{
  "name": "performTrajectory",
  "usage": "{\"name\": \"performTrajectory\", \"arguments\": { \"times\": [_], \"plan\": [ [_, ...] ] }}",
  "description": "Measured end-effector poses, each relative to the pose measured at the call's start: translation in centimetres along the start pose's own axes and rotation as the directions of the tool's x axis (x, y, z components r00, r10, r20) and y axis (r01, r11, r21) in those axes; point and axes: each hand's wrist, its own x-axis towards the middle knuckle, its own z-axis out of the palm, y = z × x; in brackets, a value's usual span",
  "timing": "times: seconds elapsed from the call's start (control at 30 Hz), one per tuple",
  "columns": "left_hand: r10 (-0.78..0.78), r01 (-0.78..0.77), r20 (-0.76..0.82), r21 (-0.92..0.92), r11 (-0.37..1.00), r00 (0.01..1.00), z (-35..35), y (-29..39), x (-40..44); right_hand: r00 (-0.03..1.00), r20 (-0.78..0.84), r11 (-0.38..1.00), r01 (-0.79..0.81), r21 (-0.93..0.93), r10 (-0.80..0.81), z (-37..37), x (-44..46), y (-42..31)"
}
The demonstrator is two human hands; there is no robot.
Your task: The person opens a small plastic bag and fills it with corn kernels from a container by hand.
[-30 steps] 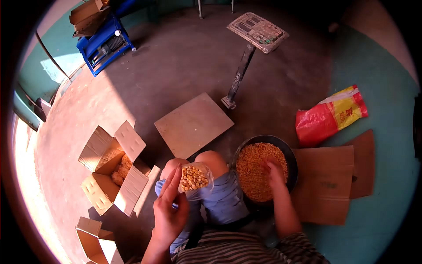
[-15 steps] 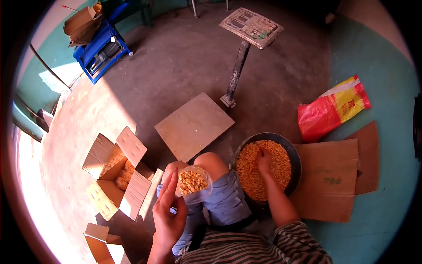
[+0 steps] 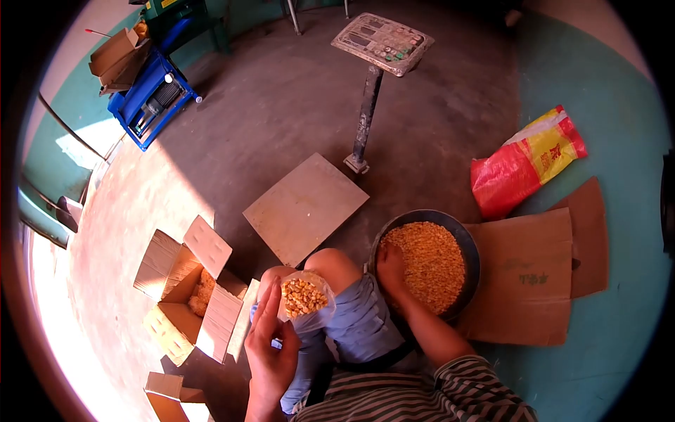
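In my left hand (image 3: 273,346) is a clear plastic container (image 3: 330,307) of yellow corn kernels (image 3: 304,297), held above my knees between the upright fingers and the thumb. Whether it is a bag or a cup is unclear. To the right of my legs stands a round dark basin (image 3: 472,283) full of corn kernels (image 3: 432,264). My right hand (image 3: 391,267) reaches into it at the left side, touching the kernels near the wall. Its fingertips are hidden, so I cannot see if they hold any.
A platform scale (image 3: 306,207) lies ahead, its display (image 3: 383,42) on a post. Open cardboard boxes (image 3: 218,316) stand at left, flattened cardboard (image 3: 524,281) at right. A red-yellow sack (image 3: 524,165) rests near the wall. A blue machine (image 3: 151,102) stands at the far left.
My right hand has moved from the upper middle of the kernels to the basin's left side. My left hand still holds the container. The view has shifted slightly.
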Motion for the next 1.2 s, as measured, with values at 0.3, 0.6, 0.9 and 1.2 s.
{"name": "performTrajectory", "arguments": {
  "times": [0.3, 0.6, 0.9, 1.2],
  "plan": [
    [0.026, -0.026, -0.005, -0.013, 1.000, 1.000, 0.2, 0.0, 0.0, 0.999, 0.035, 0.983, 0.021, 0.185, -0.028, -0.3, -1.5, 0.3],
    [0.009, -0.009, -0.002, -0.022, 1.000, 1.000, 0.1, -0.1, -0.1, 0.872, 0.333, 0.671, -0.488, 0.558, 0.357, -0.5, -1.2, 2.9],
    [0.024, -0.024, -0.005, -0.013, 1.000, 1.000, 0.1, 0.1, -0.1, 0.577, 0.816, -0.485, -0.704, 0.519, 0.036, 0.7, -0.1, 12.2],
    [0.017, -0.017, -0.002, -0.012, 1.000, 1.000, 0.1, 0.1, -0.1, 0.454, 0.874, -0.623, -0.637, 0.454, 0.172, -4.7, -0.9, 5.0]
  ]
}}
